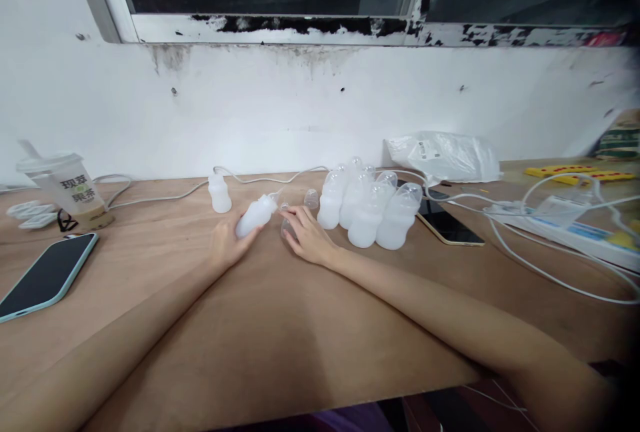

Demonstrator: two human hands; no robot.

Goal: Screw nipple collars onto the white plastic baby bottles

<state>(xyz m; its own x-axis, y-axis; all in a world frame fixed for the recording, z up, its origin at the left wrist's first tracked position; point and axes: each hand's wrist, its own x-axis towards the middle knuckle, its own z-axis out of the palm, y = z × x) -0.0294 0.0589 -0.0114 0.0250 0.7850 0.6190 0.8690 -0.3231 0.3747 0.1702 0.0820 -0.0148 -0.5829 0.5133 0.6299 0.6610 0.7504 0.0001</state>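
One milky white bottle (251, 219) lies tilted in the left hand (235, 235), whose thumb and fingers are clamped round its body just above the table (260, 325); its neck points up and toward the right hand (305, 232). That right hand is just beside the neck, fingers reaching forward and slightly bent over a clear dome (286, 227) that shows partly beneath them; whether its fingertips grip anything is too small to make out. Another clear dome (311, 199) stands on the table just behind the right hand.

Several capped bottles (364, 224) stand upright in a close cluster to the right, each visible top covered by a transparent dome. Their walls are cloudy, so any contents can't be made out. A separate white bottle (220, 195) stands upright behind the left hand, its neck exposed, near the white cable (163, 200).

Far to the left, a lidded drink cup (75, 185) with a straw holds a little brownish liquid at the bottom. A white plastic bag (445, 157) lies against the wall behind the cluster; what it contains is hidden. One phone (50, 275) lies in front of the cup, another dark phone (450, 222) right of the cluster.
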